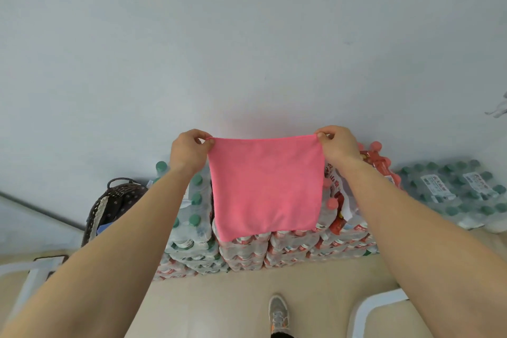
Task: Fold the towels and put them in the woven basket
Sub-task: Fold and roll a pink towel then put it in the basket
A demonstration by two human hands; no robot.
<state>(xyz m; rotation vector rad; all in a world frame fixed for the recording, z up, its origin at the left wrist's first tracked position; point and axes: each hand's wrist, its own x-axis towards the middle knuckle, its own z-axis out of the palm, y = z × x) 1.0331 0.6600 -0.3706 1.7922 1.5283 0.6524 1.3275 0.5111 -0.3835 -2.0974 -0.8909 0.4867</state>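
We see one pink towel (pixel 266 189), plain, square-ish, spread flat in a single layer as far as we can tell. It hangs in the air between the hands with its top edge pulled taut, and its lower left corner drops a bit lower than the right one. The left hand (pixel 188 149) pinches the top left corner between thumb and curled fingers, and the right hand (pixel 337 145) pinches the top right corner the same way. The hands are well apart at about the same height, with both bare forearms stretched forward. The dark woven basket (pixel 115 200) sits below and left of the left hand, against the wall, with its handle up; we cannot tell what is inside. Shrink-wrapped packs of bottled water (pixel 247 252) are stacked behind and below the towel. Green caps show under the left hand, red caps under the right hand, and more green ones farther right. A pale wall (pixel 247 35) fills the space above the hands, and a beige floor (pixel 219 296) lies below. A grey shoe (pixel 278 313) is low down between the forearms. White tube frames (pixel 367 307) are near the bottom corners.
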